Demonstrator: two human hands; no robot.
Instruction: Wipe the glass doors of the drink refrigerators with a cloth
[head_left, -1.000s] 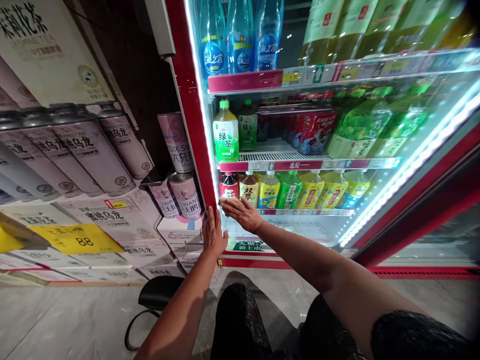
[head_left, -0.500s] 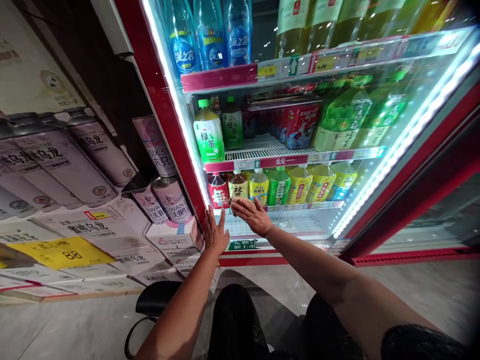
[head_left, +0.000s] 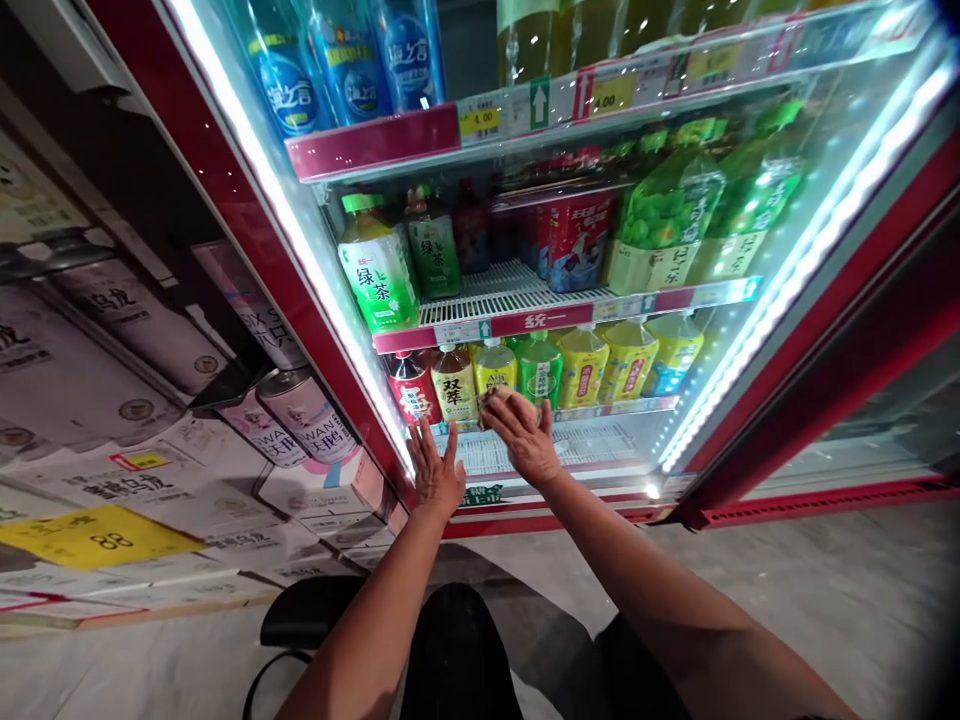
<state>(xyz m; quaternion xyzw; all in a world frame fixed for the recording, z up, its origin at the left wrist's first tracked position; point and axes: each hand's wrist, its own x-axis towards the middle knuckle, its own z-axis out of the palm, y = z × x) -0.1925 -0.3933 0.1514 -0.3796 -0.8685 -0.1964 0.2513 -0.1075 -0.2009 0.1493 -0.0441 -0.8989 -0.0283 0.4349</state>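
My left hand (head_left: 436,475) has its fingers spread against the glass cooler door, low by the lit left edge, holding nothing. A little to the right and higher, my right hand (head_left: 525,440) presses at the glass with fingers bent over a small crumpled tan and dark patch (head_left: 492,402), whose kind I cannot make out. Behind the glass, close above my hands, stand a red-labelled bottle (head_left: 414,390), a bottle with a pale yellow label (head_left: 454,388), a yellow-labelled bottle (head_left: 495,368) and a green bottle (head_left: 538,370).
Above is a shelf with green tea bottles (head_left: 377,270), and higher up blue bottles (head_left: 409,55). Stacked cans (head_left: 311,415) and cartons (head_left: 322,490) crowd the left side, with a yellow price sign (head_left: 112,535). The cooler's red frame (head_left: 750,440) rises at right. A black object (head_left: 307,610) lies on the floor.
My right hand has moved a little right across the glass, while the left stays near the lit edge. The view has turned, shifting the upper shelves and the stacked cans leftward.
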